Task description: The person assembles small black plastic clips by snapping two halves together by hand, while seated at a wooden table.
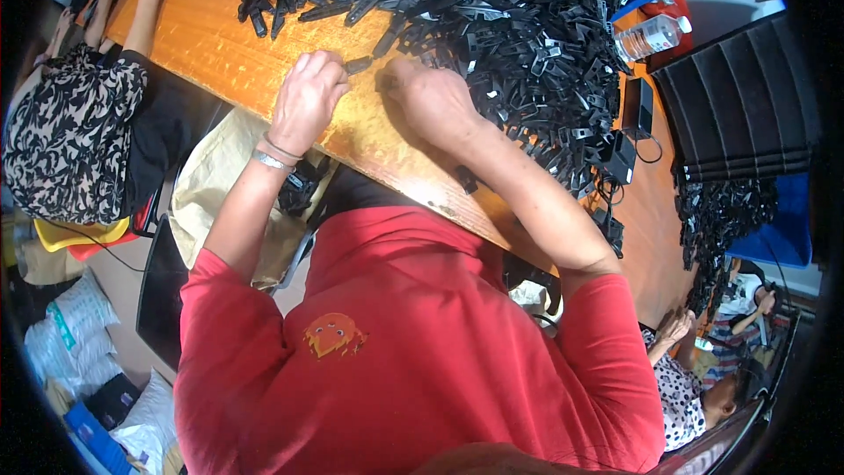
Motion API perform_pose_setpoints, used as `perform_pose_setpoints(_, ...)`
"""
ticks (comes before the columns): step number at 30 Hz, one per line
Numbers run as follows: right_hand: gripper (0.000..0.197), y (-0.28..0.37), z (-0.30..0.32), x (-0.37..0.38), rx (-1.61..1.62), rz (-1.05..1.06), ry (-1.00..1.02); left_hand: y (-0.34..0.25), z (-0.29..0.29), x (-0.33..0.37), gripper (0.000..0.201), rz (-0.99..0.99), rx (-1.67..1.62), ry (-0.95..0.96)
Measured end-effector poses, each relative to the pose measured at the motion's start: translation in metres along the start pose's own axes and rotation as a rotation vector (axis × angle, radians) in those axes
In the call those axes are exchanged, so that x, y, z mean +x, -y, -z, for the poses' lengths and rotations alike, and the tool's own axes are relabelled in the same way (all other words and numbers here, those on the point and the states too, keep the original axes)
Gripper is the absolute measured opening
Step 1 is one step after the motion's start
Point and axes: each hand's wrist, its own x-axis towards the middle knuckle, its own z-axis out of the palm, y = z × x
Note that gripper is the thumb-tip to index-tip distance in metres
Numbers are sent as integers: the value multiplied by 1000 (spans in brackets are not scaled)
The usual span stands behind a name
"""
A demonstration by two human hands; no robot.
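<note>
Light glares off the orange wooden table (202, 31); pale floor (123, 286) shows at left.

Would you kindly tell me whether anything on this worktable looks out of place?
One small black piece lies by the right forearm, near the front edge of the table, apart from the large heap of black parts, so it looks stray. Nothing else clearly stands out.

People (66, 141) work around a wooden table (211, 31) in what looks like an assembly workshop, where black plastic parts (536, 44) lie heaped across it, a cream sack (207, 193) gapes beside its near edge and stuffed white bags (79, 321) lie to its left.
</note>
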Motion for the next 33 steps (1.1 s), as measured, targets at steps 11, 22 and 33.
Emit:
perform_pose_setpoints(11,24,-4,-28,29,249,-6,-174,15,7,-12,24,156,-16,-28)
perform_pose_setpoints(22,17,4,-49,49,220,200,-220,20,-3,-11,19,158,-99,-112)
perform_pose_setpoints(33,11,-20,-6,19,107,165,-180,56,133,-46,22,494,-218,488)
